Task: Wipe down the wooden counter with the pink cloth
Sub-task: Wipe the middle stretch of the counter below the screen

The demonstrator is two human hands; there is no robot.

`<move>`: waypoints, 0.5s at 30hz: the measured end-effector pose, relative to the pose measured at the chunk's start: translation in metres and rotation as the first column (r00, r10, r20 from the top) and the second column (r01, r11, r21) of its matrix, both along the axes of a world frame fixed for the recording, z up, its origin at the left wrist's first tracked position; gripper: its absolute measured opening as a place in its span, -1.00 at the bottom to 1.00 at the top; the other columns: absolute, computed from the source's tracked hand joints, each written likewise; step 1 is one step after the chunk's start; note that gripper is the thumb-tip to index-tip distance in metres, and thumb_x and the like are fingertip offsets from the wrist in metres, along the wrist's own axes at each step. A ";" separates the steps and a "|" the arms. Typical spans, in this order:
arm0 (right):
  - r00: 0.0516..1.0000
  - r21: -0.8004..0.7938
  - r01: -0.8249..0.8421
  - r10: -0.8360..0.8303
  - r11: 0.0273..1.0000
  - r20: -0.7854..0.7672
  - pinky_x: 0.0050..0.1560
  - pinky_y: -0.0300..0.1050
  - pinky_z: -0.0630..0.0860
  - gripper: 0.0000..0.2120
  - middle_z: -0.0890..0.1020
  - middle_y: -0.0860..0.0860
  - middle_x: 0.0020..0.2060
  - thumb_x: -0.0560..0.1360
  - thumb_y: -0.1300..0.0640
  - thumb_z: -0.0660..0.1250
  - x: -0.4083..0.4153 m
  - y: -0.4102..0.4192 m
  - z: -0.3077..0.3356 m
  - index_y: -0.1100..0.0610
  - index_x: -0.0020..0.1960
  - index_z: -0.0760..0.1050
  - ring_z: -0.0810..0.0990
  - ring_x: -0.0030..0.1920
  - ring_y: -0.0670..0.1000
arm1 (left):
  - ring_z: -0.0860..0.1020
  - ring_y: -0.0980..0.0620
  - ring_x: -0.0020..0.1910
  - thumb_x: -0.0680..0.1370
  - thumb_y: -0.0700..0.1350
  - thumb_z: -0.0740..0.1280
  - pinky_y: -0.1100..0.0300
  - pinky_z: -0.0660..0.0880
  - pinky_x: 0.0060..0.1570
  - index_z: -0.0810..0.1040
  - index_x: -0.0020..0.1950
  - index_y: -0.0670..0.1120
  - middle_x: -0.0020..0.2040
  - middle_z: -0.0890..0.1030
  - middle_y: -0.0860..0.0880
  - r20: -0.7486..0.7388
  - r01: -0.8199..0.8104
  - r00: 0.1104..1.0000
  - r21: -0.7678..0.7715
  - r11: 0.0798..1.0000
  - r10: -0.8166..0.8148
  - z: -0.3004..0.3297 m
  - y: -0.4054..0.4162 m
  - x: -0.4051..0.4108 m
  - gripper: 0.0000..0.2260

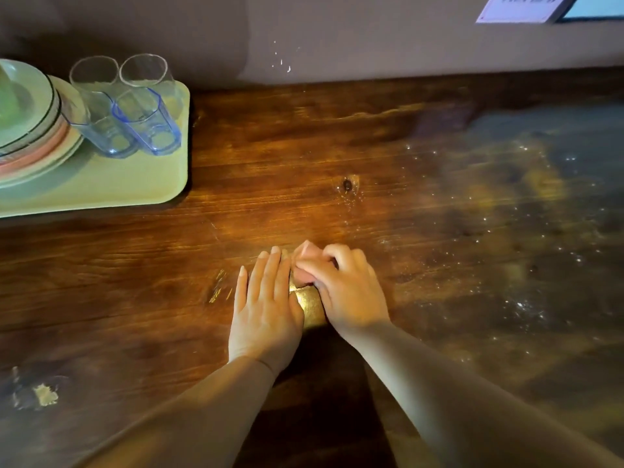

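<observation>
Pink cloth [305,261] mid-counter [371,136], tray [135,187] far-left.

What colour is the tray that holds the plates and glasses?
Pale yellow-green; the tray shows in the head view, at the counter's left.

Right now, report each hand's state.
Left hand: open, fingers straight, flat on the wooden counter.
Right hand: fingers curled round the pink cloth.
</observation>
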State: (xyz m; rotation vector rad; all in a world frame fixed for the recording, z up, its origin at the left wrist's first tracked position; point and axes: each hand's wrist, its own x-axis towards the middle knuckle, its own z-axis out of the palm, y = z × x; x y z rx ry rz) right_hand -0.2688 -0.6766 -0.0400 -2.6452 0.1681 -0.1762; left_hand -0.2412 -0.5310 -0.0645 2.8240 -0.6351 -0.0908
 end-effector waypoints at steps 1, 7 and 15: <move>0.999 -0.016 -0.043 0.043 0.999 -0.001 -0.01 0.00 0.48 -0.71 0.52 -0.01 0.10 0.56 0.17 0.37 0.002 -0.013 0.002 -0.13 0.20 0.62 0.47 0.04 0.10 | 0.21 -0.10 0.55 0.57 -0.08 0.06 -0.17 0.17 0.50 0.30 0.53 -0.17 0.55 0.29 -0.12 0.010 0.002 1.000 0.002 1.000 -0.002 0.002 -0.001 0.000 -0.48; 0.963 -0.006 0.265 -0.265 0.964 -0.052 0.08 0.03 0.51 -0.63 0.44 -0.01 0.16 0.56 0.22 0.35 0.035 -0.033 0.006 -0.15 0.26 0.55 0.37 0.11 0.04 | 0.51 -0.16 0.17 0.52 -0.16 0.30 -0.10 0.32 0.28 0.56 0.22 -0.10 0.15 0.56 -0.07 0.040 -0.065 0.997 -0.084 0.994 0.068 0.018 -0.013 0.040 -0.73; 0.962 -0.011 0.262 -0.262 0.965 -0.079 0.12 -0.04 0.51 -0.64 0.44 -0.03 0.17 0.59 0.21 0.34 0.059 -0.065 0.006 -0.14 0.29 0.55 0.38 0.14 0.02 | 0.04 -0.04 0.59 0.69 0.05 0.08 -0.02 -0.09 0.56 0.19 0.58 -0.09 0.60 0.15 -0.06 0.022 -0.176 0.984 -0.032 0.984 0.177 0.007 -0.066 0.145 -0.52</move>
